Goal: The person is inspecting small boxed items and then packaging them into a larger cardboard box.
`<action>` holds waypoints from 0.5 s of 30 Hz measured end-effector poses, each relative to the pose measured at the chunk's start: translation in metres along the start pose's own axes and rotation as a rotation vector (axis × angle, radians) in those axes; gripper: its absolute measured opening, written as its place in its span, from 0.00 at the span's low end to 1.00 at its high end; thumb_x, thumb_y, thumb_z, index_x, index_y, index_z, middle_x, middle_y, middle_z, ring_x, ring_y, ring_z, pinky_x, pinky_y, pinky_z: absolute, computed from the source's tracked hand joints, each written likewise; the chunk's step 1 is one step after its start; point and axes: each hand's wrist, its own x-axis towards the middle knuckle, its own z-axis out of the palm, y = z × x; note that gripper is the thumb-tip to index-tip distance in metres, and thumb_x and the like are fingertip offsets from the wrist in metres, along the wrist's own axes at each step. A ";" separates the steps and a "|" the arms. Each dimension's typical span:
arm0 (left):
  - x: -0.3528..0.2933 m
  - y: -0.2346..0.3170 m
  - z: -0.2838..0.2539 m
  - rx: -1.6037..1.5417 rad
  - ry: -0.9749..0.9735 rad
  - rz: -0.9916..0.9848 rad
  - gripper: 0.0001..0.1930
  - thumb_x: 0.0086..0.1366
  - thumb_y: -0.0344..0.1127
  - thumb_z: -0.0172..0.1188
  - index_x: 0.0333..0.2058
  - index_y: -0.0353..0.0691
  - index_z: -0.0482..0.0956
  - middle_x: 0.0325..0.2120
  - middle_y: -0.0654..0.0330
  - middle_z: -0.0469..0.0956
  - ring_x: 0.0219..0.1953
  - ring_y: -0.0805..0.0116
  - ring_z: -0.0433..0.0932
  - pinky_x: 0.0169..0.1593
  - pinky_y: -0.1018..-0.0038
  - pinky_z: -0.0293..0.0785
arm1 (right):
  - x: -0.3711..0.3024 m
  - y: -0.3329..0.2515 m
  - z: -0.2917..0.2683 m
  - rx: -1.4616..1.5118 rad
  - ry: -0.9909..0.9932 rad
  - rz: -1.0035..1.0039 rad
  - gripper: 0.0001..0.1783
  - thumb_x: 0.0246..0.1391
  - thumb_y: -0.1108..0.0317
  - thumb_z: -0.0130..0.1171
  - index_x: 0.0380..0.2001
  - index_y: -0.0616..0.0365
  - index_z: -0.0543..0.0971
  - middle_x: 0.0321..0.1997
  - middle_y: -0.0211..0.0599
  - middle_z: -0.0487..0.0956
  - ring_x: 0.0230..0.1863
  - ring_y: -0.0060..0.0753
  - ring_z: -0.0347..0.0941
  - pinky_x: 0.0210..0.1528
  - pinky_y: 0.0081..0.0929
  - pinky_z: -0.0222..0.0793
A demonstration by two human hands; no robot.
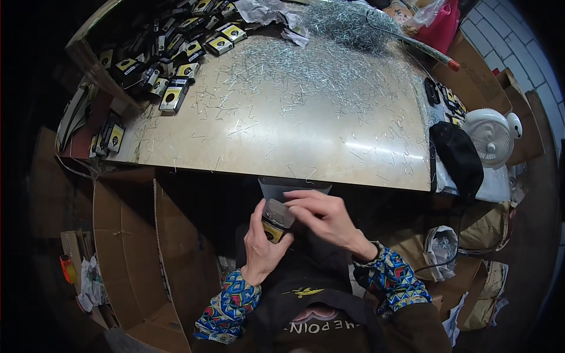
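Observation:
My left hand [262, 248] is wrapped round a small box [272, 232] with a black and yellow label, held just below the table's front edge. The box's upper part [278, 213] looks translucent grey, and a few thin wire bits show beside it. My right hand [329, 220] comes in from the right with its fingers stretched out over the box's top, the fingertips at its right edge. Nothing shows between those fingers. Many thin bent wire pieces [306, 76] lie scattered across the wooden tabletop [229, 150] beyond my hands.
A pile of black and yellow boxes [174, 94] fills the table's far left. A dense wire heap [347, 26] and a rod [429, 52] lie at the back. At right stand a black pouch [456, 156] and a white fan [489, 138]. A cardboard box [126, 247] stands at lower left.

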 end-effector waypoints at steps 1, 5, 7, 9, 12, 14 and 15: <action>0.000 -0.001 0.000 0.000 0.002 -0.001 0.43 0.47 0.31 0.72 0.61 0.36 0.60 0.47 0.44 0.74 0.46 0.44 0.78 0.47 0.60 0.76 | -0.001 0.000 -0.004 0.000 0.023 -0.022 0.08 0.54 0.73 0.63 0.37 0.63 0.83 0.44 0.46 0.82 0.38 0.37 0.80 0.38 0.27 0.77; 0.002 -0.002 0.008 -0.183 0.077 -0.041 0.41 0.49 0.33 0.73 0.60 0.39 0.60 0.47 0.45 0.75 0.44 0.44 0.79 0.45 0.61 0.77 | -0.012 0.007 0.000 -0.285 -0.025 -0.366 0.16 0.51 0.70 0.66 0.44 0.62 0.80 0.54 0.50 0.77 0.47 0.48 0.77 0.44 0.33 0.77; 0.003 -0.005 0.008 -0.083 -0.005 0.073 0.38 0.49 0.33 0.73 0.58 0.41 0.62 0.47 0.46 0.75 0.43 0.45 0.79 0.44 0.62 0.78 | -0.017 0.012 0.009 -0.285 -0.082 -0.343 0.23 0.50 0.72 0.66 0.50 0.62 0.77 0.54 0.53 0.76 0.50 0.52 0.75 0.49 0.33 0.74; 0.003 -0.006 0.008 -0.049 -0.046 0.082 0.37 0.49 0.34 0.73 0.56 0.42 0.64 0.46 0.47 0.75 0.42 0.45 0.80 0.42 0.62 0.78 | -0.026 0.017 0.016 -0.211 -0.131 -0.166 0.22 0.53 0.73 0.64 0.52 0.64 0.77 0.49 0.52 0.79 0.47 0.44 0.78 0.47 0.31 0.75; 0.004 -0.001 0.009 0.034 -0.035 0.041 0.37 0.49 0.35 0.73 0.56 0.40 0.64 0.43 0.47 0.75 0.40 0.45 0.79 0.40 0.60 0.77 | -0.030 0.002 0.032 0.094 0.099 0.161 0.18 0.56 0.75 0.62 0.51 0.65 0.78 0.48 0.50 0.81 0.47 0.34 0.80 0.47 0.27 0.76; 0.006 0.008 0.010 -0.025 0.069 -0.084 0.35 0.49 0.35 0.72 0.54 0.37 0.64 0.41 0.47 0.75 0.40 0.44 0.78 0.39 0.59 0.76 | -0.030 0.013 0.036 0.169 0.103 0.134 0.17 0.56 0.75 0.61 0.50 0.65 0.79 0.50 0.50 0.81 0.48 0.32 0.79 0.48 0.26 0.76; 0.008 0.008 0.010 -0.023 0.072 -0.084 0.35 0.49 0.35 0.72 0.54 0.37 0.64 0.41 0.47 0.75 0.40 0.44 0.78 0.39 0.59 0.76 | -0.028 0.015 0.038 0.247 0.105 0.108 0.15 0.57 0.75 0.61 0.48 0.64 0.80 0.52 0.49 0.80 0.49 0.30 0.79 0.49 0.24 0.76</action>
